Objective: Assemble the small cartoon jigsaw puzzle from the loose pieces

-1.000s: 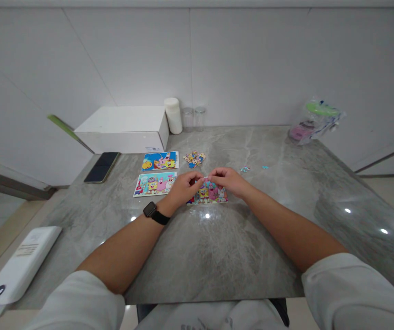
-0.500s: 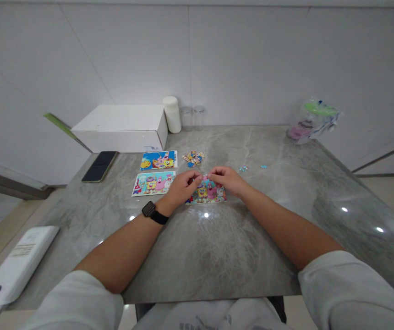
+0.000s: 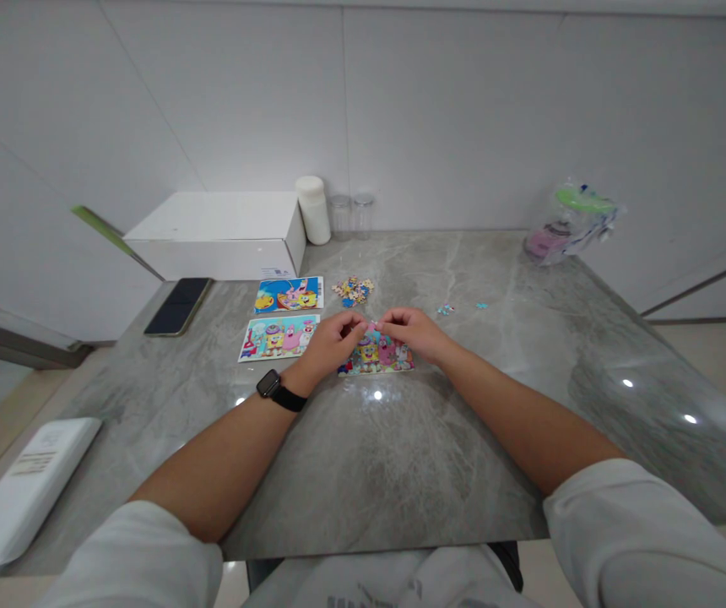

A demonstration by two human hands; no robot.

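A small cartoon jigsaw puzzle point(image 3: 376, 356) lies flat on the grey marble table point(image 3: 401, 447), partly under both hands. My left hand point(image 3: 331, 339), with a black watch on the wrist, and my right hand point(image 3: 414, 331) meet fingertip to fingertip over the puzzle's top edge. Both are pinched together on something tiny, apparently a puzzle piece, too small to make out. A heap of loose puzzle pieces point(image 3: 353, 290) sits just beyond the hands.
Two cartoon picture cards point(image 3: 280, 335) point(image 3: 289, 295) lie left of the puzzle. Behind stand a white box point(image 3: 217, 233), a white jar point(image 3: 312, 209) and two clear jars point(image 3: 350, 214). A phone point(image 3: 176, 306), a white device point(image 3: 18, 494), a few stray pieces point(image 3: 457, 307) and a plastic bag point(image 3: 566, 221) also lie around.
Both hands stay pinched together over the puzzle's top edge. Only the camera view has shifted slightly.
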